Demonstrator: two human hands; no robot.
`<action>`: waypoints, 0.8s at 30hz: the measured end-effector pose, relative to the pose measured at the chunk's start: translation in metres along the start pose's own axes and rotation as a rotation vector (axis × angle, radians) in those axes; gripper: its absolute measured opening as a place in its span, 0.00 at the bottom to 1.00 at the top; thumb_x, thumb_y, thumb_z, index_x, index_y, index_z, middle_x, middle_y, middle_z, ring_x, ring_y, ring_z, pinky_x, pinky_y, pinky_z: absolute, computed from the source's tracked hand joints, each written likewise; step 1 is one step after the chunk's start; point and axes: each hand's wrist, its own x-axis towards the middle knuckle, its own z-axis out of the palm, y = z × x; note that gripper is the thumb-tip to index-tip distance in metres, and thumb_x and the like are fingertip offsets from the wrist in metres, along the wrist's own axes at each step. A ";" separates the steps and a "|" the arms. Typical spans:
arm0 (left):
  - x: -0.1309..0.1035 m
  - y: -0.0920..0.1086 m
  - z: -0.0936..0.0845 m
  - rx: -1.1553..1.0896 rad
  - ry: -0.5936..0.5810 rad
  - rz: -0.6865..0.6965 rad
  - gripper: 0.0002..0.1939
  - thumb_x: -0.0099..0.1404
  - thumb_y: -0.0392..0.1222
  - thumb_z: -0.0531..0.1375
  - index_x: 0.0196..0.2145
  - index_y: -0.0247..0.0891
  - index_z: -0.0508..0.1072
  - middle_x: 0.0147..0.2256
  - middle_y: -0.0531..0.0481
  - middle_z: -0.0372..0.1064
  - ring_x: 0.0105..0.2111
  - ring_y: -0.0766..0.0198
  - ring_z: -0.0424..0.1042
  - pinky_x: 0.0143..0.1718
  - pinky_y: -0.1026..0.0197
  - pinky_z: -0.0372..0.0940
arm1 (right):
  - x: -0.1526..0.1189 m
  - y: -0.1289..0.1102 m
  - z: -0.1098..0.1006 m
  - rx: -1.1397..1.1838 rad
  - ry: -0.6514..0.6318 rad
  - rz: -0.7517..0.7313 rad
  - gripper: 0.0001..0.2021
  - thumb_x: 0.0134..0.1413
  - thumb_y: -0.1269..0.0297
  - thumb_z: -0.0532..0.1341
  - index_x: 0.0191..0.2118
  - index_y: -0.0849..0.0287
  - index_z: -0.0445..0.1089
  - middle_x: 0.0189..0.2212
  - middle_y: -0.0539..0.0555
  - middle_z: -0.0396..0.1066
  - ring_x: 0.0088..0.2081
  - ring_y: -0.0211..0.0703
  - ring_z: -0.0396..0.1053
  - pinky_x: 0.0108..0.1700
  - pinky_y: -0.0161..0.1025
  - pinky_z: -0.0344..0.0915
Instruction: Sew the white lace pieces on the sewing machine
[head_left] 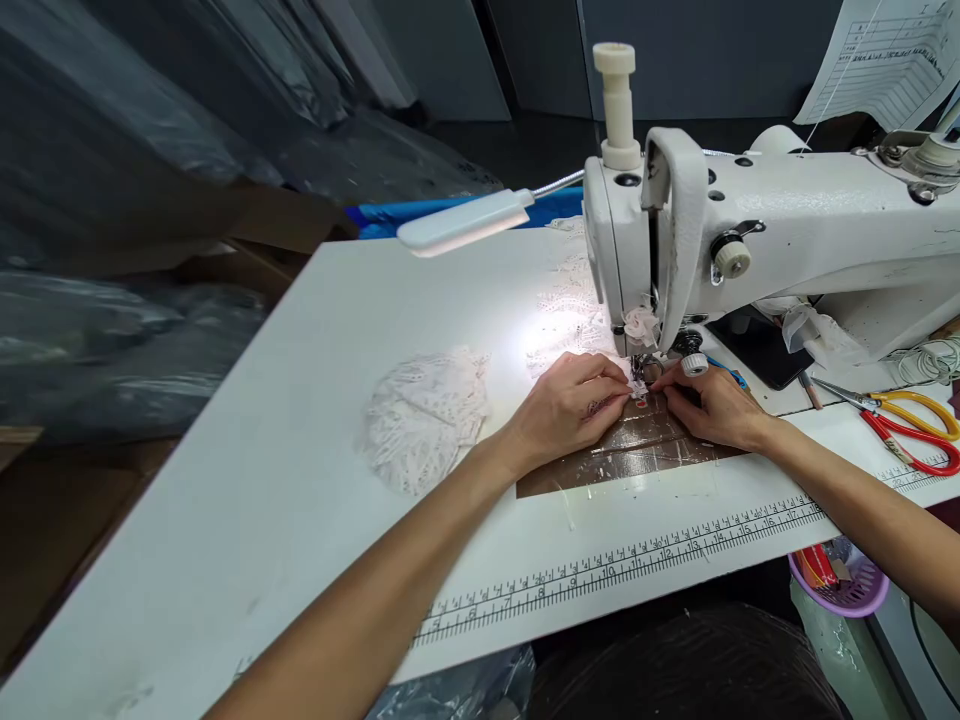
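My left hand [574,412] is at the presser foot [643,368] of a white sewing machine [795,205], its fingers pinching a small pale lace piece [637,388]. From the other side my right hand [705,405] reaches in, thumb and fingertips closed close to the needle. What lies between the right fingertips is too small to make out. Brown shiny sheeting [600,465] covers the machine bed under both hands. Left of my left hand lies a round heap of white lace [427,415]. More lace [570,300] is spread behind the needle, under bright light.
A lamp [465,222] juts left from the machine head. To the right are scissors [911,425] with yellow and red handles, a dark phone [761,345] and cord [930,360]. A printed ruler [615,572] runs along the table's front edge; a purple basket [855,590] sits below.
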 end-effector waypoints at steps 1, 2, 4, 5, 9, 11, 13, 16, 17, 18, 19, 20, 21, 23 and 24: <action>0.000 0.001 0.001 0.001 0.002 0.013 0.14 0.69 0.39 0.53 0.33 0.39 0.78 0.35 0.47 0.77 0.36 0.63 0.75 0.41 0.56 0.69 | -0.001 0.001 0.001 0.009 0.004 -0.006 0.12 0.61 0.68 0.54 0.42 0.59 0.75 0.39 0.57 0.74 0.44 0.45 0.71 0.46 0.43 0.67; 0.000 0.001 0.002 0.001 -0.002 0.025 0.14 0.70 0.39 0.52 0.33 0.39 0.78 0.36 0.48 0.78 0.36 0.63 0.75 0.41 0.55 0.69 | -0.001 0.002 0.001 0.015 0.007 -0.014 0.12 0.61 0.68 0.54 0.42 0.59 0.75 0.39 0.57 0.74 0.45 0.46 0.71 0.47 0.44 0.67; 0.000 0.002 0.003 -0.001 -0.014 0.040 0.15 0.70 0.39 0.51 0.34 0.39 0.78 0.36 0.47 0.78 0.37 0.62 0.76 0.42 0.55 0.70 | -0.002 0.002 0.001 0.020 0.008 -0.032 0.13 0.61 0.68 0.53 0.42 0.59 0.75 0.39 0.57 0.74 0.45 0.46 0.71 0.49 0.44 0.67; 0.000 0.002 0.002 -0.002 -0.026 0.040 0.15 0.71 0.39 0.51 0.34 0.39 0.78 0.36 0.47 0.79 0.37 0.62 0.77 0.42 0.55 0.70 | -0.002 0.001 0.001 0.021 0.007 -0.040 0.13 0.61 0.67 0.53 0.43 0.60 0.75 0.39 0.58 0.74 0.45 0.46 0.71 0.49 0.45 0.67; 0.000 0.000 -0.002 -0.036 -0.085 -0.016 0.15 0.70 0.40 0.52 0.34 0.40 0.78 0.37 0.48 0.79 0.38 0.61 0.77 0.43 0.54 0.70 | -0.001 0.001 0.000 0.015 -0.013 -0.069 0.14 0.62 0.68 0.52 0.43 0.59 0.75 0.40 0.58 0.73 0.45 0.45 0.70 0.49 0.44 0.67; 0.000 -0.001 -0.004 -0.066 -0.083 -0.058 0.14 0.69 0.41 0.53 0.34 0.41 0.78 0.37 0.49 0.79 0.38 0.62 0.77 0.44 0.55 0.71 | -0.002 0.002 -0.001 0.002 -0.019 -0.076 0.14 0.61 0.68 0.53 0.44 0.57 0.76 0.40 0.57 0.72 0.45 0.45 0.69 0.48 0.43 0.66; 0.000 -0.001 -0.005 -0.091 -0.044 -0.094 0.13 0.69 0.42 0.53 0.34 0.40 0.77 0.37 0.48 0.79 0.38 0.62 0.77 0.44 0.55 0.72 | -0.003 0.004 -0.001 -0.020 -0.040 -0.090 0.15 0.60 0.68 0.53 0.45 0.56 0.76 0.40 0.56 0.70 0.44 0.44 0.69 0.46 0.42 0.66; 0.000 0.000 -0.004 -0.114 0.032 -0.134 0.13 0.69 0.42 0.53 0.35 0.38 0.76 0.36 0.47 0.78 0.37 0.63 0.77 0.40 0.58 0.72 | -0.005 0.007 0.000 -0.085 -0.089 -0.135 0.16 0.60 0.68 0.54 0.49 0.54 0.76 0.44 0.56 0.68 0.44 0.45 0.68 0.44 0.42 0.67; 0.000 0.001 -0.003 -0.118 0.045 -0.141 0.13 0.70 0.41 0.53 0.35 0.38 0.76 0.36 0.47 0.78 0.36 0.63 0.76 0.39 0.59 0.72 | -0.006 0.008 0.001 -0.110 -0.100 -0.151 0.17 0.61 0.68 0.55 0.50 0.53 0.75 0.45 0.57 0.67 0.45 0.45 0.67 0.45 0.42 0.67; -0.001 0.002 -0.002 -0.119 0.052 -0.141 0.13 0.70 0.41 0.52 0.36 0.37 0.76 0.35 0.47 0.77 0.36 0.63 0.76 0.38 0.60 0.72 | -0.006 0.008 0.001 -0.132 -0.109 -0.164 0.17 0.61 0.68 0.55 0.52 0.52 0.75 0.46 0.57 0.67 0.45 0.45 0.67 0.46 0.43 0.67; -0.001 0.002 -0.001 -0.116 0.053 -0.133 0.13 0.70 0.41 0.52 0.36 0.37 0.75 0.35 0.47 0.77 0.36 0.63 0.76 0.38 0.60 0.72 | -0.006 0.009 0.002 -0.146 -0.116 -0.174 0.17 0.62 0.68 0.55 0.52 0.52 0.74 0.46 0.58 0.66 0.45 0.46 0.66 0.47 0.44 0.67; -0.001 0.003 0.000 -0.110 0.051 -0.117 0.13 0.70 0.40 0.52 0.36 0.38 0.75 0.34 0.47 0.77 0.36 0.63 0.76 0.38 0.59 0.72 | -0.006 0.009 0.002 -0.152 -0.120 -0.184 0.17 0.62 0.68 0.54 0.53 0.53 0.74 0.46 0.58 0.65 0.46 0.46 0.66 0.48 0.45 0.67; -0.001 0.002 0.002 -0.101 0.046 -0.096 0.13 0.70 0.40 0.51 0.36 0.38 0.75 0.35 0.47 0.77 0.36 0.63 0.75 0.39 0.59 0.71 | -0.006 0.008 0.002 -0.150 -0.122 -0.195 0.17 0.62 0.68 0.54 0.53 0.53 0.74 0.46 0.58 0.65 0.46 0.46 0.66 0.49 0.46 0.67; -0.001 0.002 0.004 -0.072 0.029 -0.054 0.13 0.70 0.39 0.51 0.36 0.38 0.75 0.35 0.47 0.77 0.37 0.62 0.75 0.41 0.57 0.70 | -0.006 0.007 0.002 -0.137 -0.112 -0.219 0.17 0.63 0.68 0.54 0.52 0.54 0.75 0.45 0.59 0.64 0.46 0.47 0.66 0.50 0.48 0.68; -0.001 0.001 0.005 -0.053 0.016 -0.040 0.13 0.70 0.39 0.51 0.36 0.38 0.75 0.35 0.46 0.77 0.37 0.61 0.75 0.41 0.57 0.70 | -0.006 0.007 0.002 -0.129 -0.100 -0.231 0.17 0.63 0.68 0.53 0.52 0.55 0.75 0.45 0.60 0.64 0.47 0.47 0.66 0.50 0.49 0.68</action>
